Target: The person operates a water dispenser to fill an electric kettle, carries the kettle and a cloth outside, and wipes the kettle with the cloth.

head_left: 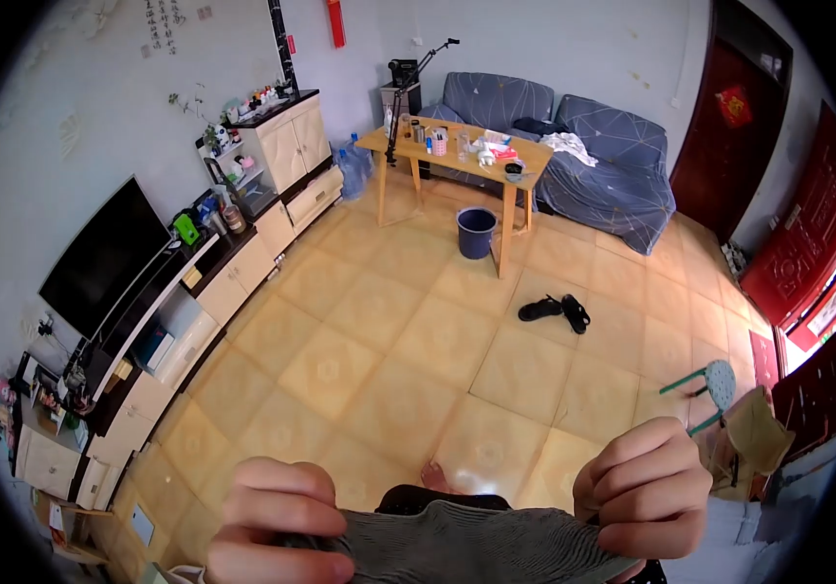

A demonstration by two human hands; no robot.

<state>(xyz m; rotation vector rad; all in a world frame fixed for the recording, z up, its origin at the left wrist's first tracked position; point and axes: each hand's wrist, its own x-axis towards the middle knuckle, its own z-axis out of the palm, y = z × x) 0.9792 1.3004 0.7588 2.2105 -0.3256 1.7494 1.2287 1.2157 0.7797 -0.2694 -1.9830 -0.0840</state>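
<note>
A dark grey ribbed cloth (466, 545) stretches between my two hands at the bottom of the head view. Its lower part runs out of the picture, so its kind does not show fully. My left hand (277, 521) is closed on the left end, fingers curled and thumb pressed along the edge. On the other side my right hand (647, 492) grips the right end with bent fingers. The upper edge of the cloth is pulled nearly straight. Behind it are dark clothing on my lap and part of a bare foot (435, 477) on the floor.
Black sandals (562, 311) lie on the tiled floor (359, 360). A dark bucket (476, 234) stands by a wooden table (505, 161), before a blue-covered sofa (603, 175). A television (106, 258) and cabinets line the left. A green-legged stool (718, 384) is at right, near a red door (802, 243).
</note>
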